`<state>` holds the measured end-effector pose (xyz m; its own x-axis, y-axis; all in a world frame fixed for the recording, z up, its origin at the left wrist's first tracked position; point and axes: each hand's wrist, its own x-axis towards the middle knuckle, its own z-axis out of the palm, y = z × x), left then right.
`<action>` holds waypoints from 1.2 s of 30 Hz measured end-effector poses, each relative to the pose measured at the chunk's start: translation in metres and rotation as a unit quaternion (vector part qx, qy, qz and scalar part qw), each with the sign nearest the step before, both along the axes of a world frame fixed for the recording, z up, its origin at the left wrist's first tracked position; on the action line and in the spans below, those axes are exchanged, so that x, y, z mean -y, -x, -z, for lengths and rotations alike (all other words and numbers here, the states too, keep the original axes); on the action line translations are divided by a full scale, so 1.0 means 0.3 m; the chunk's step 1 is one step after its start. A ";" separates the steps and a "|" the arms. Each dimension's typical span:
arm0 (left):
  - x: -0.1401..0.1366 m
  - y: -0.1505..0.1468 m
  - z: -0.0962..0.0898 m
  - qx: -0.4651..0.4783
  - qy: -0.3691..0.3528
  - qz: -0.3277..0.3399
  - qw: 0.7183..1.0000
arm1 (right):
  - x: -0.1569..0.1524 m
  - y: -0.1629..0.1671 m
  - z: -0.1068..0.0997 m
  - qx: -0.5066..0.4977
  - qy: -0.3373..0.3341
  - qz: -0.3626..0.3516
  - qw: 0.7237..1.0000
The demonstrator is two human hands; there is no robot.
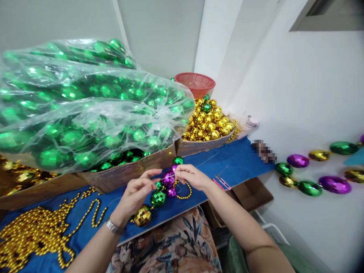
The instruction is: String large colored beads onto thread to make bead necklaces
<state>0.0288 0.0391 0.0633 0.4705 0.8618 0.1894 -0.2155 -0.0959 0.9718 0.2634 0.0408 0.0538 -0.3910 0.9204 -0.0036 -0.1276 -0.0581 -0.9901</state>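
My right hand is closed, its thumb and index finger pinching a thin, pale thread. My left hand is just to the left, fingers bent, and the thread runs to its fingertips. Below and behind the fingers lie strung faceted beads: purple beads, a large green bead and a gold bead nearest me. Another green bead sits beyond my right hand. A loop of small gold beads rests on the blue tabletop beneath my right wrist.
A clear bag of green beads rests on cardboard boxes. Gold beads fill another box below a red basket. Gold bead chains lie at left, pink thread snips at right. Bead garlands hang along the wall.
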 end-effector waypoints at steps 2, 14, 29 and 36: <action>0.002 -0.014 -0.049 0.144 0.051 -0.003 0.988 | 0.002 0.005 -0.003 -0.021 0.012 -0.009 1.000; -0.029 -0.051 -0.123 0.228 0.133 -0.089 0.960 | 0.022 0.018 -0.052 -0.329 0.093 0.164 0.925; 0.013 0.054 0.119 0.097 0.236 -0.181 0.950 | 0.052 0.050 0.173 -0.234 0.139 0.235 0.933; 0.011 0.007 0.064 0.067 0.207 -0.126 0.968 | 0.079 -0.071 0.095 0.210 -0.159 0.165 0.950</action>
<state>0.0268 0.0359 0.0442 0.2312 0.9609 -0.1523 -0.3619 0.2302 0.9033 0.2847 0.0172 0.0254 -0.1066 0.9732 0.2037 0.3241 0.2276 -0.9182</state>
